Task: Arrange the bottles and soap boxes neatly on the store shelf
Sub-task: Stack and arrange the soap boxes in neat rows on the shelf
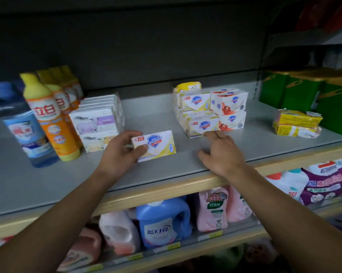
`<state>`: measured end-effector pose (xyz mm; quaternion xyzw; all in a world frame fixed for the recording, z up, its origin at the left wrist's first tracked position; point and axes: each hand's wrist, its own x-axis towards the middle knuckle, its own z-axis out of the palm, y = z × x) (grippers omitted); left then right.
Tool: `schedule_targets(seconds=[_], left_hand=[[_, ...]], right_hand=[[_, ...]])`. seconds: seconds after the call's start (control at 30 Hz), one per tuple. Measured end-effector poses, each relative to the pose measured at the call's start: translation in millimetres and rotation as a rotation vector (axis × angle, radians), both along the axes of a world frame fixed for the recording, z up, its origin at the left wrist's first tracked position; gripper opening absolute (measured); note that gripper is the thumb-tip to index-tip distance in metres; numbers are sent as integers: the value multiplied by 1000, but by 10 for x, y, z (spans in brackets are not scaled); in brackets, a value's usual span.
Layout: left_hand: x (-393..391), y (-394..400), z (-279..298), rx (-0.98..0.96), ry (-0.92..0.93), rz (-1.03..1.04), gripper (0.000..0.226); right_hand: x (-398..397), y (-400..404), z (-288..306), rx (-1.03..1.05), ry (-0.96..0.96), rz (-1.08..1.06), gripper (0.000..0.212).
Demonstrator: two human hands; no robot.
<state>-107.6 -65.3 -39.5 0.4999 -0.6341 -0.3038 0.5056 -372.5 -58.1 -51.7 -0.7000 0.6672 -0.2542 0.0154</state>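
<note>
Holding a soap box (154,145) in my left hand (121,151) — fingers curled round its left end — just left of the soap stack (209,111). My right hand (221,152) rests open, fingertips touching the stack's front box — a careless nudge could topple it.
</note>
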Motion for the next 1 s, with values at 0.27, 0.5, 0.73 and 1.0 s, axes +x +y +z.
schedule_targets(seconds=[0.27, 0.5, 0.73, 1.0], left_hand=[[567, 184, -125, 91, 363, -30, 23], [574, 177, -65, 145, 591, -42, 19], [598, 178, -112, 99, 403, -47, 11], [602, 188, -113, 107, 354, 39, 37]], right_hand=[[1180, -73, 51, 92, -479, 596, 82], [1319, -169, -64, 9, -864, 535, 57], [1382, -153, 16, 80, -813, 227, 53], [1470, -125, 64, 91, -790, 104, 56]])
